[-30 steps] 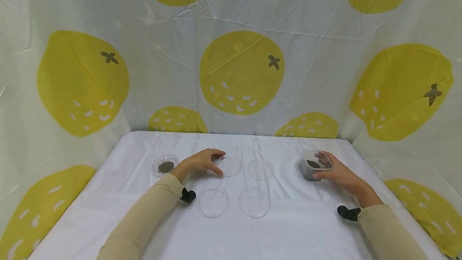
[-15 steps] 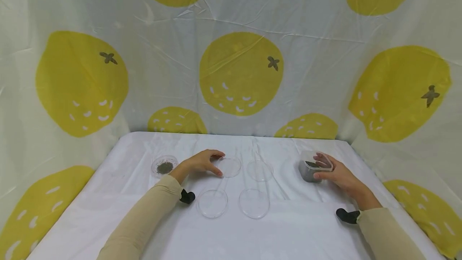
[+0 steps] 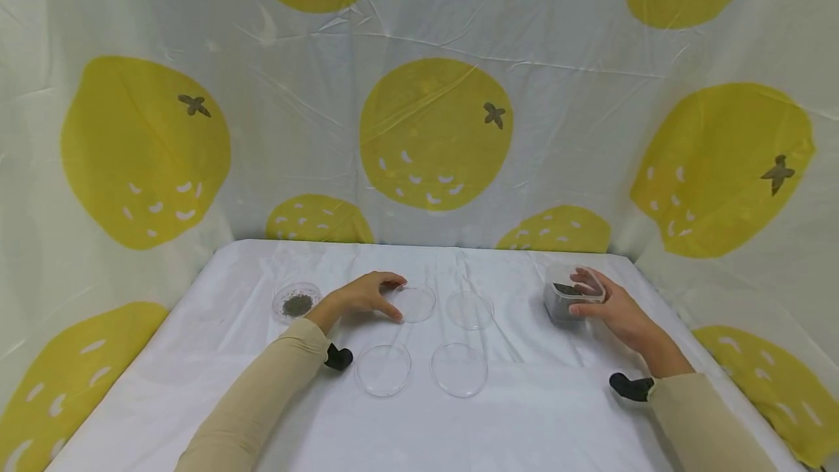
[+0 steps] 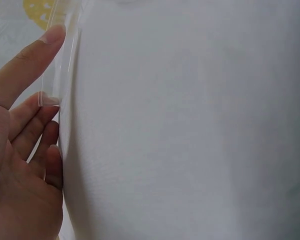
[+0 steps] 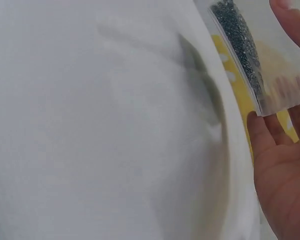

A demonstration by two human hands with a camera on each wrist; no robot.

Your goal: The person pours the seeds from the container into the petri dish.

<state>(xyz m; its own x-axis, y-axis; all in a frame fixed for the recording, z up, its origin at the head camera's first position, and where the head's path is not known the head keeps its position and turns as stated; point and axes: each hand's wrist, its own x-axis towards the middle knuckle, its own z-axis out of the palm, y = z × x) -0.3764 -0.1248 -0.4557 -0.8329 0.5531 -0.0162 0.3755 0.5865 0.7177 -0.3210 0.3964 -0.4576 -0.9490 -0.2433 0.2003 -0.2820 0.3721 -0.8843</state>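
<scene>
My left hand (image 3: 365, 293) holds a clear round petri dish (image 3: 419, 305) by its left side. The left wrist view shows the thumb (image 4: 51, 37) at one edge of this dish (image 4: 64, 75) and fingertips at the other. At the right of the table, my right hand (image 3: 619, 317) grips a clear square plastic tub (image 3: 554, 280) partly filled with small dark grains (image 3: 566, 288). In the right wrist view the tub (image 5: 277, 95) is above the cloth, its grains heaped towards one side. The right thumb lies on the near side, other fingers behind and below.
Another petri dish (image 3: 278, 297) holding dark grains sits at the back left. Clear dishes stand to the right (image 3: 470, 310), at front left (image 3: 383, 370) and at front right (image 3: 459, 370). White cloth (image 3: 419, 435) covers the table; a lemon-print curtain (image 3: 301, 130) hangs behind.
The tub has tipped slightly and shifted a little upward in my right hand, and the grains inside have moved. My left hand stays at its dish. The head view drifts slightly.
</scene>
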